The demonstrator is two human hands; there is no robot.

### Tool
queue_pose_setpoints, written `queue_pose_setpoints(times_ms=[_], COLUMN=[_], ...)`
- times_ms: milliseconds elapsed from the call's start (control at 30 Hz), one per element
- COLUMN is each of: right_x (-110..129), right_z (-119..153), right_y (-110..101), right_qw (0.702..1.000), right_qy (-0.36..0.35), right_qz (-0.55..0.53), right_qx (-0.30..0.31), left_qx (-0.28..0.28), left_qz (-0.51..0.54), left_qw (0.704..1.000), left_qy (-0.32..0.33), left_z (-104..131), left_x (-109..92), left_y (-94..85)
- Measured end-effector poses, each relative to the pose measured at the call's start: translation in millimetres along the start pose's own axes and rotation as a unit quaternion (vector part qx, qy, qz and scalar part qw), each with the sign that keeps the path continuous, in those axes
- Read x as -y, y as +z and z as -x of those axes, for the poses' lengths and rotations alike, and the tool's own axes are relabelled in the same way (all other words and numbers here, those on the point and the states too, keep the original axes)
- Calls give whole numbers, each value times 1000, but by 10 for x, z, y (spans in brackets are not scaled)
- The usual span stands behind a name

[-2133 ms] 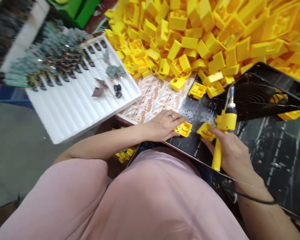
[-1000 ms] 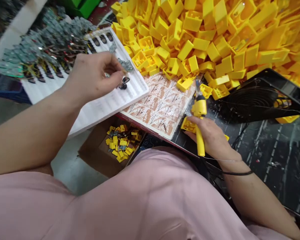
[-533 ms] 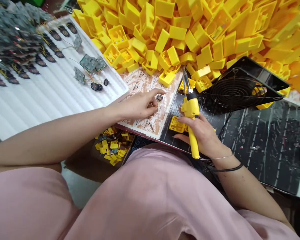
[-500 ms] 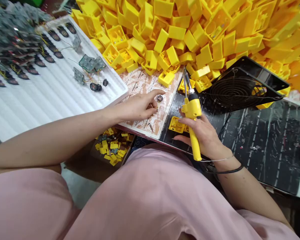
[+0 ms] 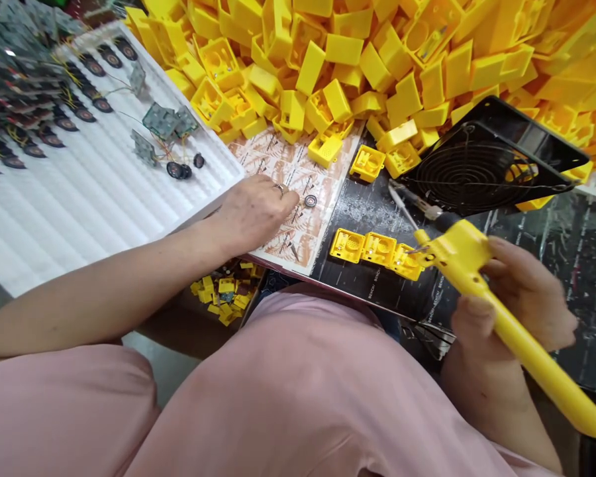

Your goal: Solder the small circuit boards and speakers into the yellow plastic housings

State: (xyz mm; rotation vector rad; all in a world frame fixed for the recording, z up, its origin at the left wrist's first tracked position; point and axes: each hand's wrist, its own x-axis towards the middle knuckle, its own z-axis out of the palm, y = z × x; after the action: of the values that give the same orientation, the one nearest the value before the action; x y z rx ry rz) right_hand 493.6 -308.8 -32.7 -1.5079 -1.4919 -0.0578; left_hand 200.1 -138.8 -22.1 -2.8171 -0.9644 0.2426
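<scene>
Yellow soldering iron (image 5: 459, 255), right of centre, slanting to the lower right corner; right grip (image 5: 531, 295) pinching it, thumb against fingers. Its front end overlaps the last of three yellow casings (image 5: 379, 248): a low swing could skew the row; tip, if hot, could mark the black fan (image 5: 469, 165). Left grip (image 5: 261, 212), centre: curled, cannot tell if pinching; small speaker (image 5: 310, 201) just beside, any snagged wire could tear. White tray (image 5: 104, 205), upper left: boards (image 5: 163, 122), more speakers (image 5: 112, 56). Box (image 5: 179, 324), lower centre: yellow pieces (image 5: 226, 286).
</scene>
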Motion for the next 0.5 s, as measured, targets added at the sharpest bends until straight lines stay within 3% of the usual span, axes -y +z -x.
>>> queue_pose_setpoints(times_ms=[67, 167, 233, 333, 400, 500], right_x=[-61, -181, -229, -183, -106, -69], right_z=[-16, -67, -79, -45, -8, 20], right_y=[38, 88, 111, 134, 125, 57], right_qw=[989, 963, 951, 937, 939, 941], right_qy=[37, 136, 178, 201, 196, 196], right_qz=[-54, -117, -150, -193, -218, -240], right_qx=[-135, -203, -205, -209, -182, -139], left_qx=[4, -14, -39, -56, -50, -49], left_qz=[16, 130, 260, 436, 502, 547], left_qw=[1000, 990, 962, 893, 857, 831], left_qy=[-14, -44, -66, -98, -100, -86], left_z=[2, -2, -4, -7, -11, -21], left_x=[19, 11, -39, -176, -277, -383], left_y=[-21, -23, 2, 67, 114, 156])
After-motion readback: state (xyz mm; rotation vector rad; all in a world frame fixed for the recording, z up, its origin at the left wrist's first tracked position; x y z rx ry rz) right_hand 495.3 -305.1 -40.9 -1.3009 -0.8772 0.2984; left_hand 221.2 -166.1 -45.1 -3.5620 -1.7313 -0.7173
